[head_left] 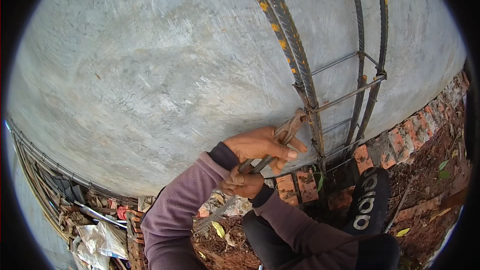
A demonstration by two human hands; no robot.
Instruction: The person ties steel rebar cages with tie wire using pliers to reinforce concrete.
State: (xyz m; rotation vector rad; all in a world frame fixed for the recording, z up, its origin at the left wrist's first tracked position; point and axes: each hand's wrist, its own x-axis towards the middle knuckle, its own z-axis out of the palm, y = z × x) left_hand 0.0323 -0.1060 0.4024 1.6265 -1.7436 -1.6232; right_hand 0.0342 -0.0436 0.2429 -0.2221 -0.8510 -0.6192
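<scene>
Rusty pincers [298, 116] reach up to the right, their head right at a tied joint on the rebar column [311, 101]. My left hand [262, 145] is closed around the upper part of their handles, thumb lying across and fingertips showing beyond. Below it, my right hand [243, 183] is curled at the lower ends of the handles, which spread slightly apart. Thin grey wires [216, 215] trail beneath the right hand; its palm is hidden. Thin stirrups [345, 98] cross between the upright ribbed bars, which carry yellow-orange marks.
A smooth grey cement wall [150, 80] rises behind the bars. Red bricks [306, 185] run along its foot. My knee [369, 200] in black trousers is close to the column. At the left lie long rods [37, 170] and a white sack [102, 240]. Reddish soil [240, 252] covers the ground.
</scene>
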